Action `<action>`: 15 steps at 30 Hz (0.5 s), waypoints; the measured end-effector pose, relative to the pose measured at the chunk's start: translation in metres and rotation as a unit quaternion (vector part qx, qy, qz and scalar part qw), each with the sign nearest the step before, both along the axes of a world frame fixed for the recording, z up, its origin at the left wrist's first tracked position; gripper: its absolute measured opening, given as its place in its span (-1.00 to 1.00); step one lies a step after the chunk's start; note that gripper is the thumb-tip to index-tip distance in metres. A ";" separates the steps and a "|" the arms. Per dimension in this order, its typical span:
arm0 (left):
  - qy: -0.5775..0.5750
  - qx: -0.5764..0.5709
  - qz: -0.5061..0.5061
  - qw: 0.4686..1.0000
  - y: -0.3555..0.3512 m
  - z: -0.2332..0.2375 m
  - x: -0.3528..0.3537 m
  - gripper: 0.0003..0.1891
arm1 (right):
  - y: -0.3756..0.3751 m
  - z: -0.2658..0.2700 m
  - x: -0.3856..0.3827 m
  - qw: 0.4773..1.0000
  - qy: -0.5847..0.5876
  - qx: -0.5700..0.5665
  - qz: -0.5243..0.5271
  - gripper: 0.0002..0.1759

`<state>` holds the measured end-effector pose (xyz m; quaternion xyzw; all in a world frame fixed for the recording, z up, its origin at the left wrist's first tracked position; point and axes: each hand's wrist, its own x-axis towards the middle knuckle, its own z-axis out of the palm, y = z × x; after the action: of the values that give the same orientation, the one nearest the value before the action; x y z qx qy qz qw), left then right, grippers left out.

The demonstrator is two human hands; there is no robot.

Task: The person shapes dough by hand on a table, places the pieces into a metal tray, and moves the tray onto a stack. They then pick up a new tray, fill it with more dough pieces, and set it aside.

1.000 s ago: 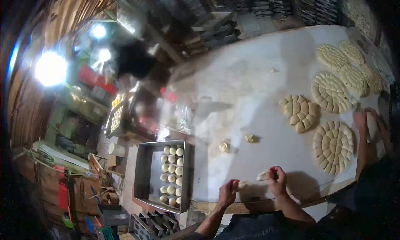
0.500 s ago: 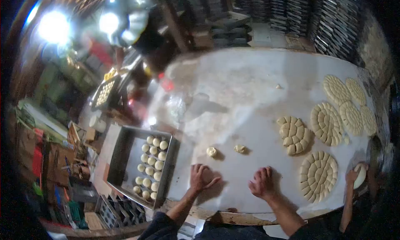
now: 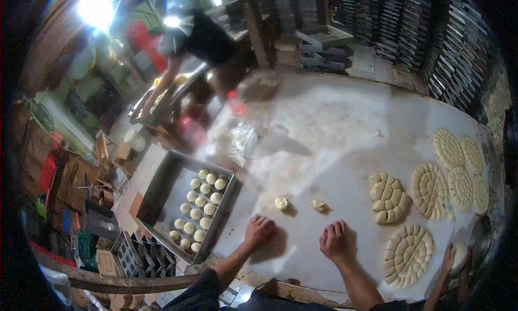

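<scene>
My left hand (image 3: 260,231) rests on the table with its fingers curled down. The palm's underside is hidden, so I cannot make out what is beneath it. My right hand (image 3: 334,241) is also curled on the tabletop, fingers bent and drawn together, hiding whatever they cover. Just beyond my left hand sits a small rough dough lump (image 3: 281,204). A second, flatter dough piece (image 3: 318,205) lies beyond my right hand. To the left, a metal tray (image 3: 148,216) holds rows of smooth dough balls (image 3: 209,209) along its right side.
Rounds of dough cut into pieces (image 3: 408,256) lie at the right. A co-worker's hands (image 3: 449,258) hold dough at the right edge. Another person (image 3: 208,38) bends over a tray at the upper left. A plastic bag (image 3: 243,140) and red bottle (image 3: 236,104) stand beyond the tray.
My left hand's thumb and fingers, spread before, are now drawn together. My right hand stays curled. The view has shifted, and the person at the upper left now reaches over the far tray.
</scene>
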<state>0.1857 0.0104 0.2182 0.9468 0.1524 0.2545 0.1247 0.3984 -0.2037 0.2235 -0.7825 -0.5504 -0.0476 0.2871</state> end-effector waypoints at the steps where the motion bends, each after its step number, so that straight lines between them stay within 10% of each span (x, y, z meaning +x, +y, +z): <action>1: -0.003 0.000 0.010 1.000 -0.003 -0.003 0.016 -0.89 | 0.012 0.008 -0.014 0.998 0.045 0.007 -0.045 -0.86; 8: 0.026 -0.101 -0.091 0.990 -0.058 -0.049 -0.044 -0.73 | -0.041 -0.003 -0.049 0.988 0.017 -0.062 0.137 -0.83; 11: 0.179 0.051 -0.067 0.980 0.007 -0.063 -0.081 -0.82 | -0.041 0.005 -0.006 0.996 0.031 -0.088 0.007 -0.86; 15: -0.021 -0.052 0.048 0.997 0.040 -0.053 -0.013 -0.87 | 0.021 -0.005 0.001 0.990 -0.056 -0.030 -0.129 -0.87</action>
<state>0.1730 0.0502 0.1654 0.9251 0.2076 0.2721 0.1647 0.3991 -0.1828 0.2190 -0.8511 -0.4615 -0.1118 0.2238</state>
